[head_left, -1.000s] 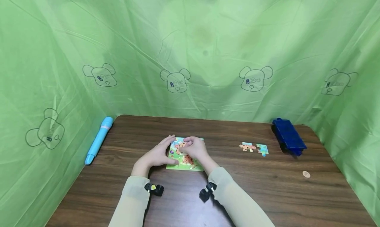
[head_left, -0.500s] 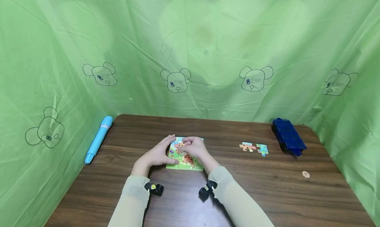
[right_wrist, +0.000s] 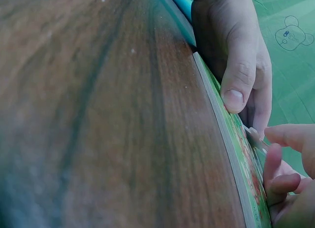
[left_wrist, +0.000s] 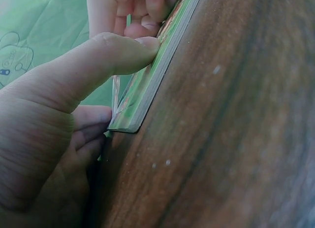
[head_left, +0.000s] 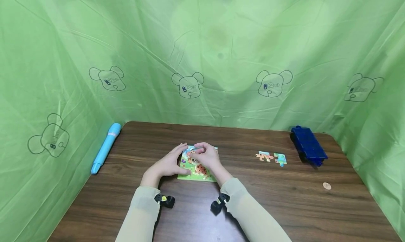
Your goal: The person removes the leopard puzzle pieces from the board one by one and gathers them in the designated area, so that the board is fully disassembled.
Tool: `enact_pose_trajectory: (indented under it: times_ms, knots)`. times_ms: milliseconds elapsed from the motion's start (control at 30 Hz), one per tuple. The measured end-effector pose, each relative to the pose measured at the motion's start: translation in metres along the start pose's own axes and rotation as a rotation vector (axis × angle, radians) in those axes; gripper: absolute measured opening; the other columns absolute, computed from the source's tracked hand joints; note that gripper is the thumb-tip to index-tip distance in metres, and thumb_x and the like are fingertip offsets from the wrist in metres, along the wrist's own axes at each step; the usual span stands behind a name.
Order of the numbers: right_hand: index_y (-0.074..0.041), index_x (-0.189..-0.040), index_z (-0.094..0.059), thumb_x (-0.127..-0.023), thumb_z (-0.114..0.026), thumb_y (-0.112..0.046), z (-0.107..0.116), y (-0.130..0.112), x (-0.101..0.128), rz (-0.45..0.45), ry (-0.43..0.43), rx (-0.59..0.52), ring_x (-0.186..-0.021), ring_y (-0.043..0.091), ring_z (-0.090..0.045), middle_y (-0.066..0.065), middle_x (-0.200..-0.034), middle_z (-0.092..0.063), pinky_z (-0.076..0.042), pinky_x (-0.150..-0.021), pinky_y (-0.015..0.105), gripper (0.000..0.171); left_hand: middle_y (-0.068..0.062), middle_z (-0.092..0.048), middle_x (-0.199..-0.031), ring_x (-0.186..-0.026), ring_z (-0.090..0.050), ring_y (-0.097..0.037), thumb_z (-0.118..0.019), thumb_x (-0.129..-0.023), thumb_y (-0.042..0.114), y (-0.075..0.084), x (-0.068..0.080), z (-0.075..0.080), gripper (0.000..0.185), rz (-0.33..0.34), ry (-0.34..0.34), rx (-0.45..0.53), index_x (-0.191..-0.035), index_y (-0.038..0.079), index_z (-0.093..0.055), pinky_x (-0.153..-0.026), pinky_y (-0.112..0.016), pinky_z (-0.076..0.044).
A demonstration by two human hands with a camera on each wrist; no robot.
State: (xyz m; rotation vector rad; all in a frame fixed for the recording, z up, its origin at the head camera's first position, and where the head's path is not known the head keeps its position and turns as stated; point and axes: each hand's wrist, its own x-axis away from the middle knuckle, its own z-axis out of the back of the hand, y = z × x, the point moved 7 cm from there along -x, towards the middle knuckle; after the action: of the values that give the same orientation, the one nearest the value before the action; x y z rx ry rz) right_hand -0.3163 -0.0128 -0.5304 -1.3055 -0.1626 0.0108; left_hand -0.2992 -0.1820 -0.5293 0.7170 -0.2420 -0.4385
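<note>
A green picture puzzle board point(head_left: 202, 176) lies flat in the middle of the brown table point(head_left: 284, 207). My left hand point(head_left: 182, 159) lies along the board's left edge, index finger at the far corner and thumb point(left_wrist: 115, 53) pressing the near corner of the board point(left_wrist: 147, 87). My right hand point(head_left: 198, 150) hovers over the far part of the board and pinches a thin puzzle piece point(right_wrist: 253, 135) between curled fingers point(right_wrist: 290, 137), tilted just above the board point(right_wrist: 231, 144). The left thumb point(right_wrist: 237, 80) shows beside it.
Two loose puzzle pieces point(head_left: 264, 156) point(head_left: 280, 159) lie right of the board. A dark blue box point(head_left: 308, 145) sits at the far right, a coin point(head_left: 327, 186) nearer. A light blue cylinder point(head_left: 105, 148) leans at the left edge. Green cloth walls surround the table.
My right hand has shifted a little toward the board's far edge with the piece in its fingers. The left hand and the board have stayed put.
</note>
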Motion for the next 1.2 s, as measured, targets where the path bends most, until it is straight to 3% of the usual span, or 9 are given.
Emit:
enact_pose_trajectory:
  times_ms: [267,567,1200]
  knots:
    - [-0.012,-0.120,-0.068,-0.084,-0.082,-0.015,-0.0021,-0.0009,-0.0028,0.018,-0.004,0.006,-0.063,0.016,-0.070,0.001,-0.089,-0.073,-0.056,-0.056,0.029,0.039,-0.003,-0.016,-0.169,-0.154,-0.014,-0.025,-0.088,-0.073,0.050,-0.0001,-0.0003,0.0008,0.112,0.008,0.001,0.001,-0.161,0.015,-0.027,-0.120,-0.053,-0.023]
    - [-0.021,-0.133,-0.065,-0.086,-0.081,-0.016,-0.0010,-0.0007,-0.0026,0.027,-0.005,0.030,-0.062,0.018,-0.070,-0.002,-0.084,-0.073,-0.054,-0.053,0.028,0.050,-0.001,-0.016,-0.169,-0.154,-0.014,-0.025,-0.087,-0.072,0.053,-0.0002,-0.0010,0.0005,0.113,0.009,-0.001,-0.008,-0.161,0.016,-0.027,-0.120,-0.053,-0.023]
    - [-0.010,-0.127,-0.068,-0.085,-0.082,-0.012,0.0022,0.0036,-0.0010,0.009,-0.060,-0.044,-0.065,0.017,-0.070,0.003,-0.088,-0.074,-0.053,-0.053,0.023,0.044,-0.004,-0.016,-0.169,-0.154,-0.013,-0.026,-0.088,-0.072,0.052,0.0016,0.0008,0.0001,0.113,0.007,0.000,0.007,-0.160,0.014,-0.028,-0.120,-0.055,-0.021]
